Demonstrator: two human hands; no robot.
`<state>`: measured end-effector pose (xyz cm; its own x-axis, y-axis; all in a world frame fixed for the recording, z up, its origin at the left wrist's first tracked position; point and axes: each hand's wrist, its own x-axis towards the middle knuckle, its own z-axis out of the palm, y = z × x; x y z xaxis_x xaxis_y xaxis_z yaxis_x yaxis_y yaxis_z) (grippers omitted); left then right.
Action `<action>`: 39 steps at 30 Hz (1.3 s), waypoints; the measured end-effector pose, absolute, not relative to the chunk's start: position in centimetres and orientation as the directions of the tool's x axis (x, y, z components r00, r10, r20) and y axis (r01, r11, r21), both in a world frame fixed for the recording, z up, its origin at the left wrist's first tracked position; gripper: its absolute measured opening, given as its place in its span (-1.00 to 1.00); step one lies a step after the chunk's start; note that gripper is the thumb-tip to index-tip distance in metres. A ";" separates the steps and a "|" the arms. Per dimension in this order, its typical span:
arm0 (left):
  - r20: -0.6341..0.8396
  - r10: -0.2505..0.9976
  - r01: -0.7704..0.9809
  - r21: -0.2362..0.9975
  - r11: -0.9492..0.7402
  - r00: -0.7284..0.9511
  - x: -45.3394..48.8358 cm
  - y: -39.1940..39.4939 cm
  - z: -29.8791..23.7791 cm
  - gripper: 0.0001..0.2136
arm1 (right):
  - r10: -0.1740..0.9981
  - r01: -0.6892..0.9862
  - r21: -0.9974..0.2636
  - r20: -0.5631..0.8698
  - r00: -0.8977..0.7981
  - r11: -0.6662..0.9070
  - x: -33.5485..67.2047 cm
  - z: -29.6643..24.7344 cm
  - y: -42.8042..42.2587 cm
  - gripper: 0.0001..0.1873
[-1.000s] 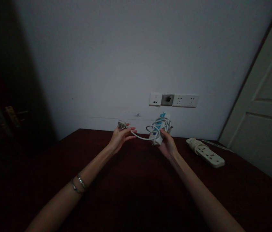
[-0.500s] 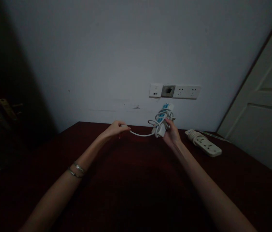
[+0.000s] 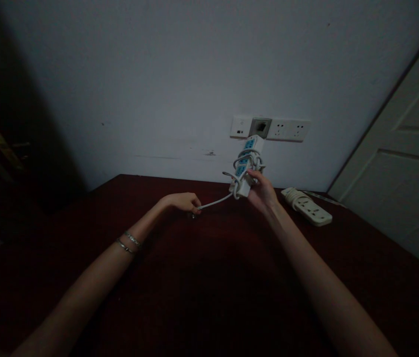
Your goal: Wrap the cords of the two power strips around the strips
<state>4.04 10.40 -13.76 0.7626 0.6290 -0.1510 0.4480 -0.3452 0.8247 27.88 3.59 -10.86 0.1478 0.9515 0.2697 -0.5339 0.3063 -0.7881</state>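
the left hand (image 3: 184, 202) is pinching the cord (image 3: 216, 202), running free only at eight o'clock from the strip (image 3: 241, 170); the right hand (image 3: 264, 192) is gripping the strip, loops wrapping it.

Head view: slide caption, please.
Right hand holds a power strip wrapped in its cord; left hand grips that cord.

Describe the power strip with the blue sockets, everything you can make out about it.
The power strip is a long white bar, plastic by its look, with blue socket faces along its front. Its pale cord is looped loosely around the body, with one stretch running to the left hand, which grips the plug, mostly hidden. The right hand holds the strip near its lower end, tilted, upper end leaning right and overlapping the grey wall plate in view.
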 end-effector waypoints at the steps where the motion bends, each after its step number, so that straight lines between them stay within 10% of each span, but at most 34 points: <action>1: -0.114 0.657 0.415 0.850 -0.324 0.745 4.0 10.1 -13.7 -0.90 | 0.956 -0.525 -0.800 0.264 0.126 0.290 27.7 -10.8 3.4 -0.77; 14: -0.020 0.391 0.148 0.942 -0.301 0.920 3.6 8.8 -10.4 -0.74 | 0.971 -0.445 -0.867 0.237 0.029 0.225 24.4 -11.7 3.0 -0.62; 27: 0.375 0.780 0.388 0.708 -0.590 0.501 3.9 9.2 -9.6 -0.80 | 0.929 -0.163 -0.926 0.303 0.212 0.339 24.2 -13.7 4.4 -0.54; 39: 0.298 0.802 0.186 0.876 -0.445 0.519 6.4 8.6 -11.6 -0.66 | 0.953 -0.259 -0.919 0.266 0.148 0.297 22.5 -14.2 4.2 -0.45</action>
